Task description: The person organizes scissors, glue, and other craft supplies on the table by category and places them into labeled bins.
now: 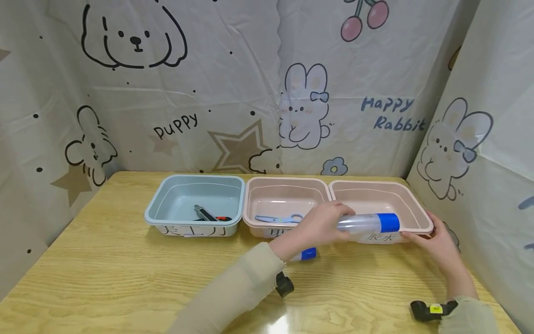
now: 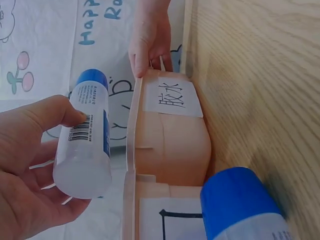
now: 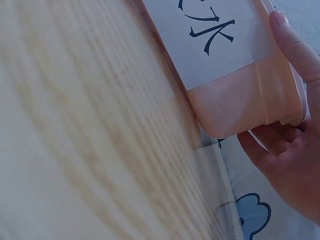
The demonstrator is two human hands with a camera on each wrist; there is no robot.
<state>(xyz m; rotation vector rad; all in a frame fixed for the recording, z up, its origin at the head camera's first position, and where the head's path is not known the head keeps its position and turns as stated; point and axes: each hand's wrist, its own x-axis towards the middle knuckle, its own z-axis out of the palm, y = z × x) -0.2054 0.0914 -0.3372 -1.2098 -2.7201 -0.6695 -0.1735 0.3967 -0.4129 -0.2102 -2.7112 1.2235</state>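
Observation:
My left hand grips a clear glue bottle with a blue cap, held sideways over the front rim of the right-hand pink bin. In the left wrist view the thumb lies across the bottle's barcode label. My right hand holds that bin by its front right corner, thumb at the rim and fingers around the outer side, as the right wrist view shows. A second blue-capped bottle lies on the table below my left forearm, partly hidden by it.
Left of that bin stands another pink bin with light-blue scissors inside. Farther left, a blue bin contains a utility knife and something red and black. Labels face front. A printed curtain hangs behind the wooden table.

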